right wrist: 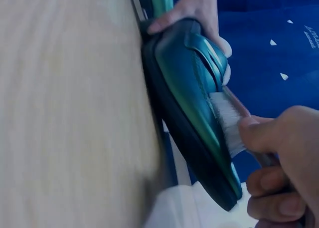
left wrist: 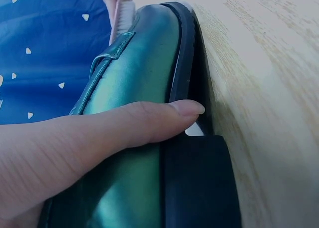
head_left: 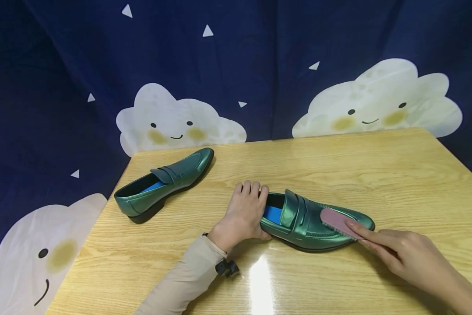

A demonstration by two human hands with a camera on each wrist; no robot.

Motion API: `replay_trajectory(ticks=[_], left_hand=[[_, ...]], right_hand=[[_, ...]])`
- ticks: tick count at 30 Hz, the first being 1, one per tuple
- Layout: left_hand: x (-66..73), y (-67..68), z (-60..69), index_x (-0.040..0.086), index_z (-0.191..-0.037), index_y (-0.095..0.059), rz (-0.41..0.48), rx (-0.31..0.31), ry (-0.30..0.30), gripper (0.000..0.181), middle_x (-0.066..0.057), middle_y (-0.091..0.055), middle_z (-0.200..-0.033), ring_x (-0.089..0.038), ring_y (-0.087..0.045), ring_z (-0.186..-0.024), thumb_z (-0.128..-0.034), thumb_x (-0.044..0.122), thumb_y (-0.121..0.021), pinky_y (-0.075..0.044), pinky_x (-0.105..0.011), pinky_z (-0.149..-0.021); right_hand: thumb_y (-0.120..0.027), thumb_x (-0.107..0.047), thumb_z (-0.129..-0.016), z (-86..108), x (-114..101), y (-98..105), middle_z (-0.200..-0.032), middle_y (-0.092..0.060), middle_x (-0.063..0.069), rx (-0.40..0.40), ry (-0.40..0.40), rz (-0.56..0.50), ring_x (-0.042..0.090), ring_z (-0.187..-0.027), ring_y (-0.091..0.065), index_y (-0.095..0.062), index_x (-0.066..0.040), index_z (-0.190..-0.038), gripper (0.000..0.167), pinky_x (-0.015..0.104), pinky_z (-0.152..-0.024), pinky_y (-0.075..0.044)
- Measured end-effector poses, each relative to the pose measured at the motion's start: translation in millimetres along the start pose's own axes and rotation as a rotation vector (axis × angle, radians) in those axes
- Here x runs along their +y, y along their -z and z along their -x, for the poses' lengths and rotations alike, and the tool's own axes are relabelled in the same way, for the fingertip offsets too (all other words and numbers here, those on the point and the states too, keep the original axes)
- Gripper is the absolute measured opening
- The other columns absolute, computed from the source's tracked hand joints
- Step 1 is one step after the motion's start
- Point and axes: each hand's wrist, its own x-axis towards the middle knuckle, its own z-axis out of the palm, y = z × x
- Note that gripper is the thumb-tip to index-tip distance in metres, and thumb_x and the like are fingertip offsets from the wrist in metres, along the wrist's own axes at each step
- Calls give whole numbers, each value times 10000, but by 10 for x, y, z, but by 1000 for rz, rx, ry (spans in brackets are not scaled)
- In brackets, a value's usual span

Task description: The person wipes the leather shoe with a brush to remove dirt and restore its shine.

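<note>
A shiny green loafer [head_left: 318, 225] with a blue insole stands on the table, its toe pointing right. My left hand [head_left: 245, 212] grips it round the heel end; in the left wrist view the thumb [left wrist: 144, 120] lies along its side, by the dark heel block [left wrist: 199, 180]. In my right hand [head_left: 407, 251] is a pink-backed brush [head_left: 336, 221], pinched by its handle. The brush's white bristles [right wrist: 229, 123] touch the top of the loafer near the toe, as the right wrist view shows.
A matching green loafer [head_left: 167, 183] stands at the table's far left, toe towards the back right. The wooden table [head_left: 417, 175] ends at a dark blue curtain [head_left: 259, 65] printed with white clouds and small triangles.
</note>
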Motion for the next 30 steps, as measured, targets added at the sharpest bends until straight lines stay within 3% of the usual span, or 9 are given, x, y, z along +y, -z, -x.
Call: replay_trajectory(ticks=[5, 9, 26, 30], left_hand=[[0, -1, 2, 119, -1348, -349, 1, -6, 2, 1144, -74, -457, -1219, -256, -426, -1125, -543, 886, -613, -376, -379, -932], [1, -7, 2, 118, -1348, -349, -2, -2, 1, 1145, -75, -456, -1217, -256, -425, -1122, -542, 889, -609, -374, -378, -928], [7, -8, 4, 118, -1345, -351, -15, 5, -2, 1151, -73, -458, -1218, -251, -429, -1116, -535, 894, -607, -376, -375, -928], [5, -3, 4, 119, -1350, -347, -19, 1, -2, 1152, -74, -456, -1224, -252, -429, -1117, -538, 895, -603, -375, -375, -930]], right_hand=[[-815, -70, -702, -9, -37, -22, -693, -461, -288, -32, 1, -69, -67, -615, -374, -621, -256, -1308, 663, 102, -570, -293], [-816, -73, -701, -6, -32, -23, -722, -499, -287, -40, -2, -57, -68, -626, -385, -620, -259, -1310, 666, 90, -580, -303], [-813, -92, -708, 8, -20, -32, -664, -375, -279, -39, -4, -38, -61, -599, -342, -598, -274, -1332, 685, 119, -567, -271], [-816, -122, -708, 12, 7, -22, -752, -603, -225, -6, -21, 13, -37, -647, -533, -612, -289, -1315, 662, 134, -571, -404]])
